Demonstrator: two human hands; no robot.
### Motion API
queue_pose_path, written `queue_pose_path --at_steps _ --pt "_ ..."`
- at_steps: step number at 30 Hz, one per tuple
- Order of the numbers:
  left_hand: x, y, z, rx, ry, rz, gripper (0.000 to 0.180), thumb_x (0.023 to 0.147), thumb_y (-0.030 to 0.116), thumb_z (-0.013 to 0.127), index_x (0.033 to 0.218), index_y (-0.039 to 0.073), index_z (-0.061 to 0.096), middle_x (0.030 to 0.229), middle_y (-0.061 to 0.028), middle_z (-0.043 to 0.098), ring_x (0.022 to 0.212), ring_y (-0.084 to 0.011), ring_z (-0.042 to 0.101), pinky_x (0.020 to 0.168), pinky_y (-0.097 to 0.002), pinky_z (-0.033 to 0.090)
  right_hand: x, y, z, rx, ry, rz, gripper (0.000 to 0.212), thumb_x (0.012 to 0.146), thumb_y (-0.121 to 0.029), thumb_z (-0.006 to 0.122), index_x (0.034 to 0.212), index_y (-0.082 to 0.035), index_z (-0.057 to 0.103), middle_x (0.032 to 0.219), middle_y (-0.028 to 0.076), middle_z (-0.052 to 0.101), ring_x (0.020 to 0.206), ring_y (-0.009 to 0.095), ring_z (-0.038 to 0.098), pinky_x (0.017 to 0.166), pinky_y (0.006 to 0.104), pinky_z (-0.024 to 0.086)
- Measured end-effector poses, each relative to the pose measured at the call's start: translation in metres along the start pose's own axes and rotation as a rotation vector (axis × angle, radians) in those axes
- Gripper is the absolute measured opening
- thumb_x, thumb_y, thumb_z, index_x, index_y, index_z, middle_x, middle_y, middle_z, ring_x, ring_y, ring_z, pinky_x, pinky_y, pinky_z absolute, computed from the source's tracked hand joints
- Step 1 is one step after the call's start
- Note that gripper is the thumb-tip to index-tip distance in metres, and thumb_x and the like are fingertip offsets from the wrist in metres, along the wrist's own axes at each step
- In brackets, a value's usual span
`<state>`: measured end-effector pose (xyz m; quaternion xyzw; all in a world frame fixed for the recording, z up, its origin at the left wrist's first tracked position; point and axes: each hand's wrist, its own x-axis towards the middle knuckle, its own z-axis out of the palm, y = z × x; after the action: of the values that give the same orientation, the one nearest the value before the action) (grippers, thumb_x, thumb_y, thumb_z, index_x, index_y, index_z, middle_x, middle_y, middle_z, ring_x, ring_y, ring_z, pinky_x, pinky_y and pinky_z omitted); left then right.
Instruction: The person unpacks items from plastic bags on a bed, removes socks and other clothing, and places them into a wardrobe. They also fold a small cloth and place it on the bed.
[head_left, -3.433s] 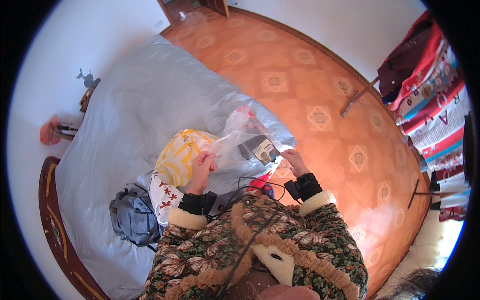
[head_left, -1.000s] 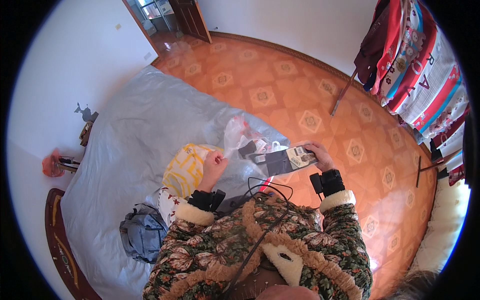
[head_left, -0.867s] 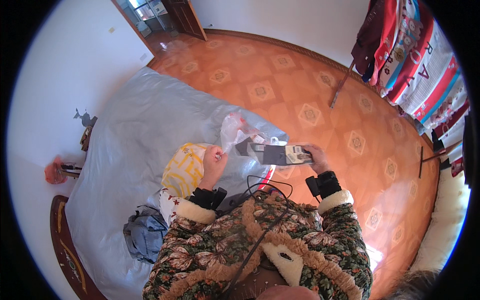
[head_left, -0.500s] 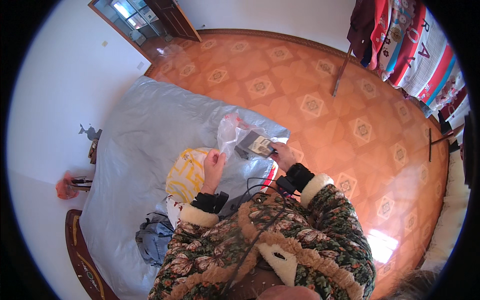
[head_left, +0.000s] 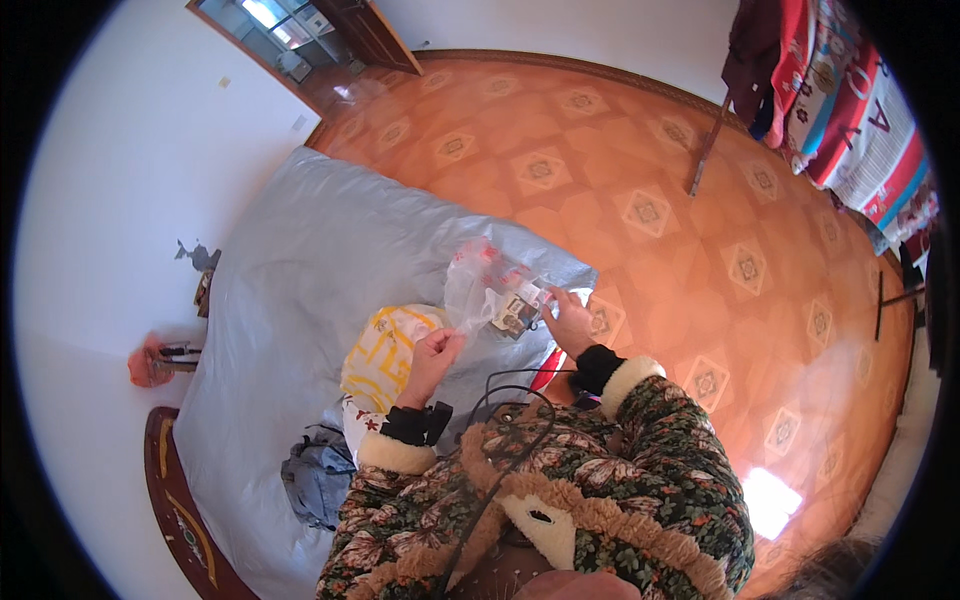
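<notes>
A tiled orange floor (head_left: 590, 170) fills the far and right sides, and a grey sheet (head_left: 320, 240) covers the bed on the left. Patterned blankets (head_left: 850, 125) hang at the far right. On the sheet, near and to the left, lies a grey-blue backpack (head_left: 318, 478); a yellow-and-white printed bag (head_left: 385, 345) sits a little farther off, just beside the left hand.

Ahead of the wearer, by the right edge of the bed, is a clear plastic bag (head_left: 468, 282) with red print. The left hand (head_left: 435, 357) pinches its near edge, thumb and fingers closed on the film. The right hand (head_left: 572, 322) is at the right side of the bag, fingers bent; whether they grip anything, I cannot tell.

Smallest is a dark flat packet (head_left: 516, 318) with a pale label card, between the two hands and against the clear film. As far as I can judge, the packet is already at the bag, though how much of it is inside does not show. The bag itself is loose and unfastened, so closing it looks undone.
</notes>
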<state>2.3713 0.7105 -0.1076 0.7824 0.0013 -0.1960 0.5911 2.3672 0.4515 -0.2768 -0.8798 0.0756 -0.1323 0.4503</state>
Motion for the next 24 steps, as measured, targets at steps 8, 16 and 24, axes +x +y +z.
queue_pose_path --at_steps 8,16,24 --pt "0.009 0.011 -0.013 -0.052 0.048 0.041 0.015 0.09 0.015 0.065 0.097 0.002 0.068 0.075 0.0092 0.055 0.065 -0.0003 0.044 0.058 -0.018 0.035 0.007 0.074 0.021 0.618 -0.394 0.844 0.05 0.078 -0.026 0.072 0.121 -0.008 0.055 0.108 0.014 0.058 0.097 0.02 0.058 0.075 0.0371 0.048" --pt "0.005 0.021 -0.033 -0.19 0.181 0.26 0.013 0.093 0.013 0.059 0.099 0.003 0.066 0.087 0.0037 0.063 0.076 -0.0039 0.053 0.069 -0.0202 0.042 0.025 0.029 0.028 0.307 -0.622 0.623 0.059 0.071 -0.06 0.072 0.082 -0.002 0.065 0.072 0.005 0.057 0.065 0.016 0.056 0.054 0.0306 0.047" --pt "-0.025 0.02 -0.062 -0.322 0.107 0.214 0.012 0.09 0.011 0.056 0.096 0.005 0.064 0.085 0.0038 0.06 0.078 -0.0052 0.053 0.071 -0.0214 0.042 -0.003 -0.006 0.04 0.603 -0.467 0.619 0.023 0.08 -0.028 0.066 0.082 -0.005 0.068 0.077 0.002 0.062 0.067 0.011 0.056 0.059 0.0279 0.047"
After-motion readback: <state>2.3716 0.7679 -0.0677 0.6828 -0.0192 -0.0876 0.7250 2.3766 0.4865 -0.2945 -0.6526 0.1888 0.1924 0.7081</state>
